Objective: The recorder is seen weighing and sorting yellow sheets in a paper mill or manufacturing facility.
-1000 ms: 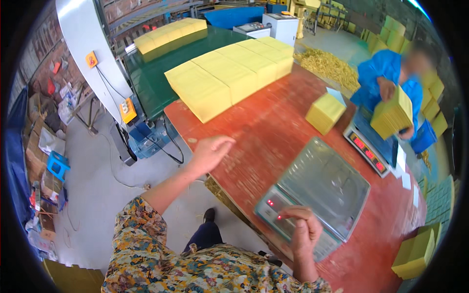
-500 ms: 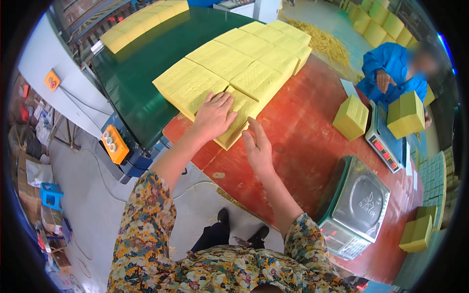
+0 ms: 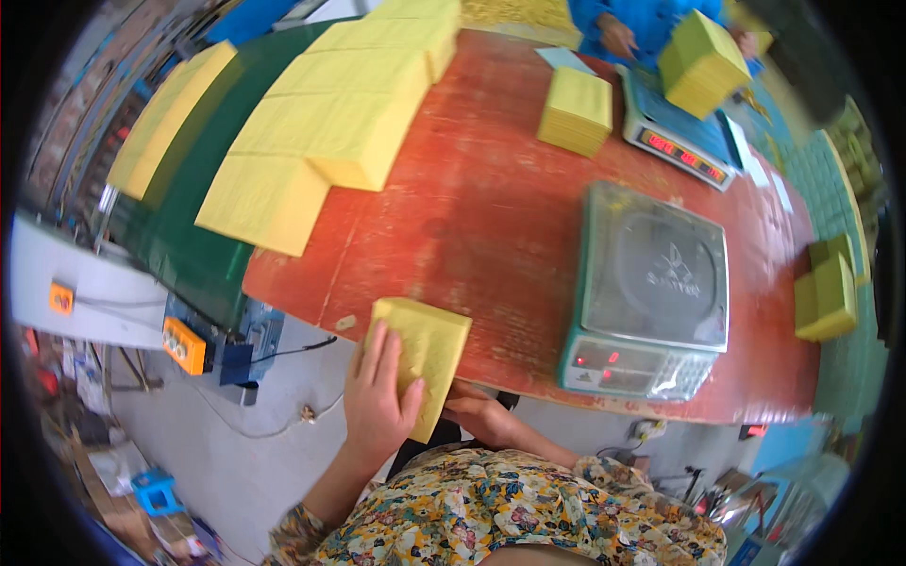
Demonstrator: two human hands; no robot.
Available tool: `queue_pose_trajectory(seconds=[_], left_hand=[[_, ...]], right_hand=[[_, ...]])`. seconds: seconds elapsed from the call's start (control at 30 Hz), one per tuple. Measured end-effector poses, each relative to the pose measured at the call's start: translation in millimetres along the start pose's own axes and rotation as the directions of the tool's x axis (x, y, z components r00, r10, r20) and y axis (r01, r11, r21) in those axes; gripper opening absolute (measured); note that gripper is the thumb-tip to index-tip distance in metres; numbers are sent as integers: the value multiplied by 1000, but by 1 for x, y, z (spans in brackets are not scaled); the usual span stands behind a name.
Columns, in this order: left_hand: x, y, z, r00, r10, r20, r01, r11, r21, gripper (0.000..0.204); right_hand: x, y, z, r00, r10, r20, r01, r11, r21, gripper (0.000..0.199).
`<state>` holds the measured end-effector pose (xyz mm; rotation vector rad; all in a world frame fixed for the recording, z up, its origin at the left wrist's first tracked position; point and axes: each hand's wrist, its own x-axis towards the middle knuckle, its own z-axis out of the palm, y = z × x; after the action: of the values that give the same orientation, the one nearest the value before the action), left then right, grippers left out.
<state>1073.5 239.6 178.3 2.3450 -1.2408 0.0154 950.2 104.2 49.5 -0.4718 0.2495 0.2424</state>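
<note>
A yellow paper stack (image 3: 432,363) is held in front of my body, at the near edge of the red table (image 3: 472,236). My left hand (image 3: 377,401) lies along its left face, fingers extended and thumb bent over it. On the opposite side my right hand (image 3: 486,417) grips its lower right part; some of those fingers are hidden behind the paper. To the upper left, a block of similar yellow stacks (image 3: 330,104) sits close together on the table, partly beside the green belt (image 3: 222,156).
A scale (image 3: 665,274) under a clear cover stands on the right of the table. Beyond it is another scale (image 3: 681,146), where a co-worker in blue holds a yellow stack (image 3: 703,64). One stack (image 3: 578,106) stands beside that scale. An orange switch box (image 3: 184,345) is at left.
Both hands have taken the nearest stack off the block and drawn it back toward my body. The view has turned right, so the block appears farther left.
</note>
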Motion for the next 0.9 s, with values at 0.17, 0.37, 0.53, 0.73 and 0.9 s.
queue_pose_trajectory(seconds=[0.17, 0.37, 0.53, 0.73, 0.9], left_hand=[[-24, 11, 20, 883, -434, -181, 295, 811, -505, 51], [15, 70, 64, 873, -488, 27, 19, -20, -1000, 45], [138, 182, 91, 958, -154, 243, 146, -468, -872, 48], [194, 238, 139, 908, 154, 391, 369, -736, -568, 52], [181, 209, 146, 880, 97, 465, 375, -742, -556, 53]], right_hand=[[-55, -38, 24, 999, -52, 6, 51, 949, -311, 73], [-124, -137, 59, 680, -615, 399, 495, -17, -869, 81], [-175, -217, 74, 361, -785, 503, -35, -550, -834, 74], [-190, -281, 44, 388, -850, 357, -337, -491, -803, 68], [-174, -288, 48, 410, -840, 355, -300, -492, -817, 65]])
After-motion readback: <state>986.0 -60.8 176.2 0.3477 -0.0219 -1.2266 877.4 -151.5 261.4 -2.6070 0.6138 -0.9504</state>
